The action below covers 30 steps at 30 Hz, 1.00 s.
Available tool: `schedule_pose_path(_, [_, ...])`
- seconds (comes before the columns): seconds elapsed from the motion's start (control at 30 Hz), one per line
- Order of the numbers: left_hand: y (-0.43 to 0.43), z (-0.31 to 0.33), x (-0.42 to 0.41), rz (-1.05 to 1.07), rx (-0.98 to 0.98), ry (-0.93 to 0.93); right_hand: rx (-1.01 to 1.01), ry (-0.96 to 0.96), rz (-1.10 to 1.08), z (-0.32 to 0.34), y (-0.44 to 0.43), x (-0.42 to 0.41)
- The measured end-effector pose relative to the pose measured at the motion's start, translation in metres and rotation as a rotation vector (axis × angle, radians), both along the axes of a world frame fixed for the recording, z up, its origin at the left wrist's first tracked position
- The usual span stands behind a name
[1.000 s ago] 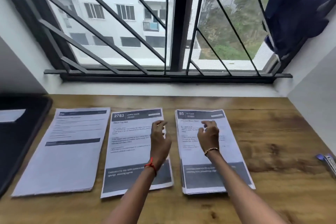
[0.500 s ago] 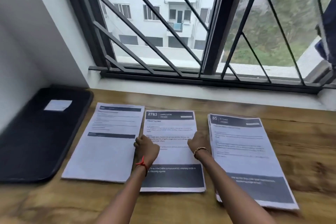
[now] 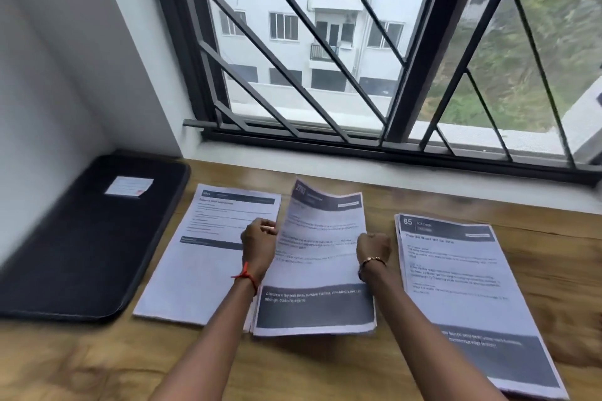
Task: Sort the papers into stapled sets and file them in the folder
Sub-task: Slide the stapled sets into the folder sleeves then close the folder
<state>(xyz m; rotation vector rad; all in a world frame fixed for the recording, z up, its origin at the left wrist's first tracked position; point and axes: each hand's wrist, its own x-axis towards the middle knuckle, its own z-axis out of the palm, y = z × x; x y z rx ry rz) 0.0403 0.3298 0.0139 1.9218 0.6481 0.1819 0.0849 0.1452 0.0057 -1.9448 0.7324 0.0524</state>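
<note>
Gripping middle stack (image 3: 321,254) sides: left hand (image 3: 259,244) + right hand (image 3: 373,246) | body print blurred, unreadable | folder (image 3: 81,238) cropped at left

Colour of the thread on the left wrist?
Red thread, clearest in the head view.

A: What do the fingers (image 3: 266,227) pinch?
B: The paper stack (image 3: 321,257): thin, matt white paper with dark printed bands.
A: And under them?
B: The desk (image 3: 325,368), brown wood with visible grain and a faint sheen.
A: Left of the fingers?
B: The folder (image 3: 81,238), black, matt, cloth-like, with a white paper label (image 3: 129,186). Beyond the fingers, the window grille (image 3: 293,52) looks like dark painted metal, matt.
</note>
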Motion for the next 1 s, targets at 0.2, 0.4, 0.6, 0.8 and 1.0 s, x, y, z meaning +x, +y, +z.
schedule_pose_path(0.2, [0.063, 0.004, 0.008, 0.112, -0.004, 0.008, 0.189, -0.029, -0.091, -0.005, 0.052, 0.018])
schedule_pose_path(0.4, [0.111, -0.007, 0.005, 0.063, -0.123, 0.039, 0.104, 0.031, -0.006, 0.018, 0.076, 0.041])
schedule_pose_path(0.6, [0.166, -0.025, 0.003, 0.049, 0.084, 0.244, 0.051, 0.044, 0.063, 0.004, 0.128, 0.023])
schedule_pose_path(0.8, [0.174, -0.033, 0.0, -0.016, 0.272, 0.434, -0.113, 0.105, 0.22, -0.014, 0.162, -0.021])
schedule_pose_path(1.0, [0.167, -0.047, -0.001, -0.084, 0.244, 0.411, -0.4, 0.071, 0.391, -0.02, 0.17, -0.032])
